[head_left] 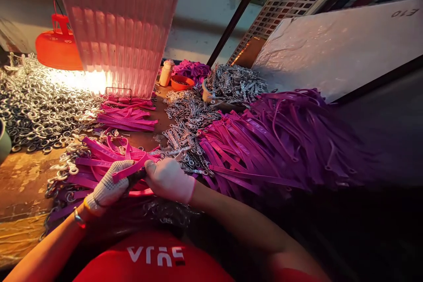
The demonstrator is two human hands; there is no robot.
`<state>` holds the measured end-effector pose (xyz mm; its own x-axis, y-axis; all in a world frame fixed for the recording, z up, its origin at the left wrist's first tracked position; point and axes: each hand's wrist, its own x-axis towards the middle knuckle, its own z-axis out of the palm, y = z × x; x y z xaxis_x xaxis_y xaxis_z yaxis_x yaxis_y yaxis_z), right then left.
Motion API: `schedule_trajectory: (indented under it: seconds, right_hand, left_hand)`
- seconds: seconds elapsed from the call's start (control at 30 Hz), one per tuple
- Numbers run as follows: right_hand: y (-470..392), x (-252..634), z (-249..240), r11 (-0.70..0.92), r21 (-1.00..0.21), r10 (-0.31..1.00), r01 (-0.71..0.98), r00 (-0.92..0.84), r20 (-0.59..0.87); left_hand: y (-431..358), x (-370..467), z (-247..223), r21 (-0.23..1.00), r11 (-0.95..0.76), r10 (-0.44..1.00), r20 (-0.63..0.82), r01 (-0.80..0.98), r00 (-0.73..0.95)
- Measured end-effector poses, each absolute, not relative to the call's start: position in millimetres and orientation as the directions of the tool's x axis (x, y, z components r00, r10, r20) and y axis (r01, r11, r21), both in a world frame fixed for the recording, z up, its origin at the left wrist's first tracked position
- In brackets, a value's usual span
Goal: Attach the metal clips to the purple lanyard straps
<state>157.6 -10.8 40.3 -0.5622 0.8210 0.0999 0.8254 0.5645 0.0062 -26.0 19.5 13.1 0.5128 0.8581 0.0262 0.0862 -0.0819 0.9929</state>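
Note:
My left hand (112, 186), in a dotted white work glove, is closed at the near pile of straps. A pink strap (130, 170) runs across its fingers toward my right hand (170, 180). My right hand, also in a white glove, is pinched on that strap, thumb on top. A dark piece (136, 178) shows between the two hands; I cannot make out its kind. Around and beneath them lie pink straps (99, 158) with metal rings at their left ends. Right of my hands are small metal clasps (185, 141) and a large heap of purple straps (257, 141).
A heap of metal rings (42, 110) lies under a red lamp (57, 46) on the left. A corrugated plastic sheet (122, 22) hangs in front. Behind are a bottle (166, 73), an orange bowl (182, 83) and a container heaped with clasps (233, 83). A white board (343, 44) leans at right.

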Motion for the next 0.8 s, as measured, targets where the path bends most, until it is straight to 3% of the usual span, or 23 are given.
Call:
schedule_trajectory:
  seconds: [0.13, 0.27, 0.37, 0.5, 0.63, 0.7, 0.8]
  right_hand:
    - [-17.2, 161.7, 32.3, 0.545, 0.070, 0.829, 0.835, -0.550, 0.103]
    - [-35.8, 163.1, 23.6, 0.505, 0.083, 0.855, 0.859, -0.511, 0.084]
    - [-50.4, 160.8, 24.5, 0.441, 0.058, 0.891, 0.896, -0.445, 0.094]
    - [-52.8, 174.8, 43.8, 0.439, -0.117, 0.898, 0.891, -0.428, 0.107]
    - [-10.6, 221.4, 52.8, 0.373, -0.331, 0.927, 0.867, -0.368, 0.080]
    - [21.4, 245.4, 41.7, 0.213, -0.232, 0.976, 0.949, -0.215, 0.014]
    - [59.4, 266.4, 11.9, 0.244, -0.123, 0.958, 0.962, -0.259, -0.122]
  left_hand:
    - [16.1, -27.0, 31.3, 0.998, -0.025, 0.816, -0.016, 0.063, 0.578]
    - [17.0, -41.5, 33.9, 0.976, -0.027, 0.797, -0.109, 0.216, 0.594]
    - [22.5, -52.0, 28.3, 0.963, -0.131, 0.863, -0.005, 0.234, 0.505]
    - [29.5, -56.9, 24.6, 0.949, -0.201, 0.902, 0.082, 0.243, 0.424]
    - [35.4, -54.3, 22.8, 0.897, -0.270, 0.827, 0.030, 0.351, 0.561]
    - [37.6, -51.5, 21.0, 0.865, -0.352, 0.752, 0.034, 0.357, 0.658]
    - [36.9, -45.1, 17.6, 0.874, -0.372, 0.652, 0.007, 0.313, 0.758]
